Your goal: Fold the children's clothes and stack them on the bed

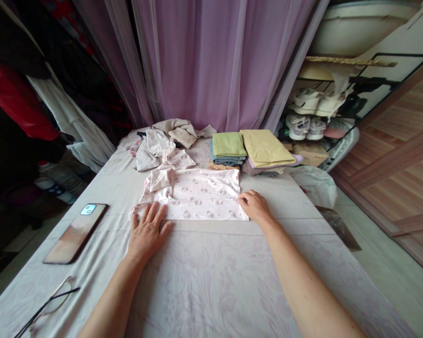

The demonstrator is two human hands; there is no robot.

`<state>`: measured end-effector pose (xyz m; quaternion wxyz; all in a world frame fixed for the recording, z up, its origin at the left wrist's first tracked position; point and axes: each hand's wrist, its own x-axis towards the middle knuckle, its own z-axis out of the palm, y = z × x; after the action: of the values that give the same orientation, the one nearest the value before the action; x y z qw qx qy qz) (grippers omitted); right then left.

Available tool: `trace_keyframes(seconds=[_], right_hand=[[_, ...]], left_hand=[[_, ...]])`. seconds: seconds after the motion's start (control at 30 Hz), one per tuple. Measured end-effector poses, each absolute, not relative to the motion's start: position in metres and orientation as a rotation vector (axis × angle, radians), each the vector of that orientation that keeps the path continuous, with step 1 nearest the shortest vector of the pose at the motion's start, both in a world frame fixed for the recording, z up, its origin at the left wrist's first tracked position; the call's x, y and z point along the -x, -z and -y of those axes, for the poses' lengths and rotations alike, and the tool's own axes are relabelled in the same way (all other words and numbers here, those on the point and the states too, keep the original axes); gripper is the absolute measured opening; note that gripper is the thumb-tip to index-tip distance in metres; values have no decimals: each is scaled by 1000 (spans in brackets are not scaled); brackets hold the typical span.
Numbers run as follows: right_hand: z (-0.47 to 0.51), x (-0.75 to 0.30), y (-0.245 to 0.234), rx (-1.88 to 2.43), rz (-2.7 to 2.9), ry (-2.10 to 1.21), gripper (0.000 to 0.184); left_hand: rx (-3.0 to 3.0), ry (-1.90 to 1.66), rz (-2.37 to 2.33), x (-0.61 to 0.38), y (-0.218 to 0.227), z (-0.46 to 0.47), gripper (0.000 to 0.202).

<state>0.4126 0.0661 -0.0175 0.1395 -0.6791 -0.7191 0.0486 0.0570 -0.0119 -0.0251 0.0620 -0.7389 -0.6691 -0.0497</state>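
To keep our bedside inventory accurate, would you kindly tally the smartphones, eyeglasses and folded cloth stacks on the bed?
Smartphone: 1
Pair of eyeglasses: 1
Folded cloth stacks: 2 (green-topped stack, yellow-topped stack)
Total: 4

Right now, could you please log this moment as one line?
left hand: flat on pink-printed white garment | right hand: on its edge | nearby: folded green towel

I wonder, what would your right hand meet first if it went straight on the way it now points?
The pink-printed white garment first: the right hand's fingertips seem already at its edge, though depth is unclear.
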Motion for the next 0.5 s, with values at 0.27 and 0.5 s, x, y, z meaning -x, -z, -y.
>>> trace_keyframes(seconds=[0.27,0.5], right_hand=[[-69,-410,13,2088,2006,-134,22],[-63,-411,8,2145,1819,-274,23]], left_hand=[[2233,154,2005,-56,27,11,56],[2243,181,2006,-57,26,12,56]])
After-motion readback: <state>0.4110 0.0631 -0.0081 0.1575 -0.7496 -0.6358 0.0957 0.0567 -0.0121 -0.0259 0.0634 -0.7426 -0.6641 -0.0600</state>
